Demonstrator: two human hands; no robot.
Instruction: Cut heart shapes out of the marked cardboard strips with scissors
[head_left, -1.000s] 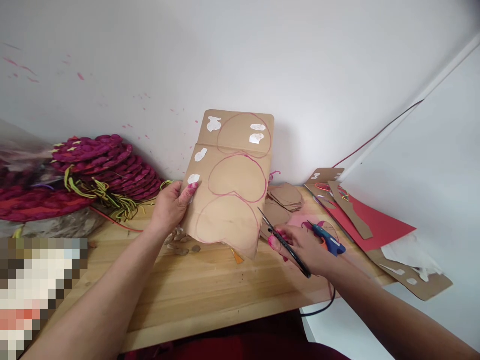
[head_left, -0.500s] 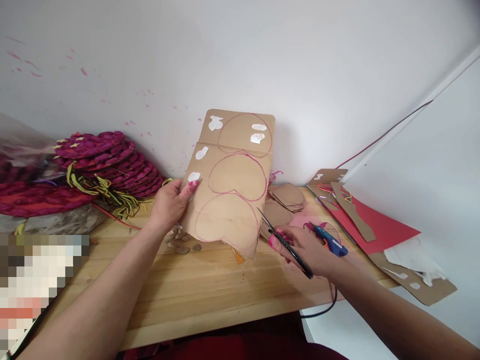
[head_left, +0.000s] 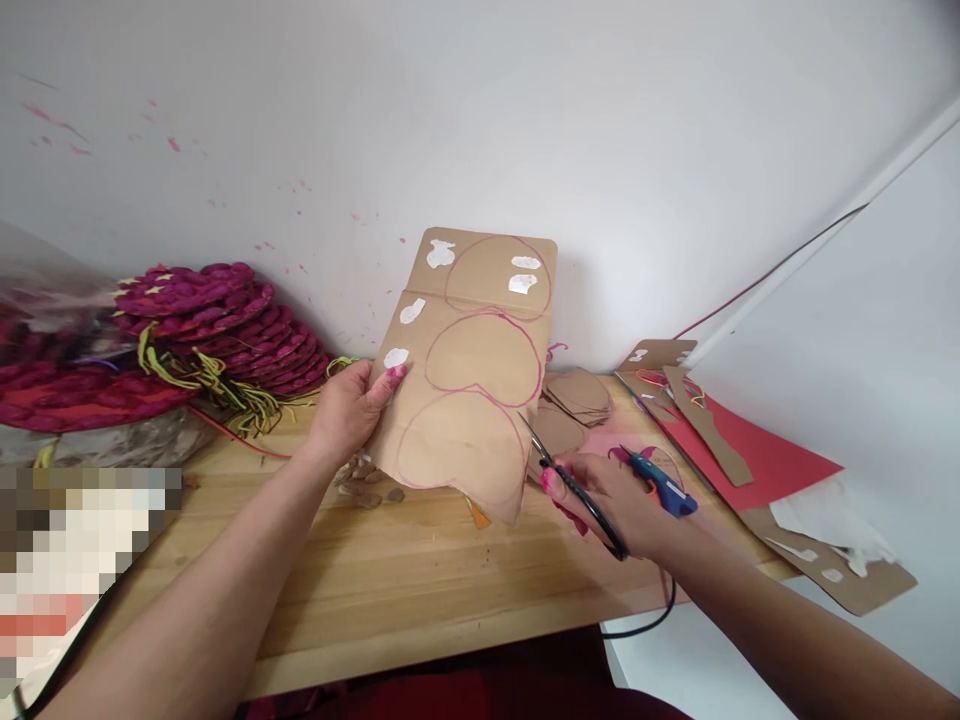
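Observation:
My left hand grips the left edge of a brown cardboard sheet, thumb on its front face. Three heart-like outlines in magenta run down the sheet, and torn white patches mark its upper and left parts. The sheet is tilted up above the table, its lower edge cut unevenly. In my right hand is a pair of black-handled scissors, fingers closed round the handles. Their tip lies at the sheet's right edge, beside the lowest outline; whether the blades touch the cardboard I cannot tell.
On the wooden table, cut cardboard pieces are stacked behind the scissors. A blue glue gun with a cord lies at the right. Red card and cardboard scraps reach the right edge. Magenta braided pieces are piled at the left.
The cardboard sheet has shifted slightly right and down in the view along with my left hand. The scissors have barely moved and remain by its right edge.

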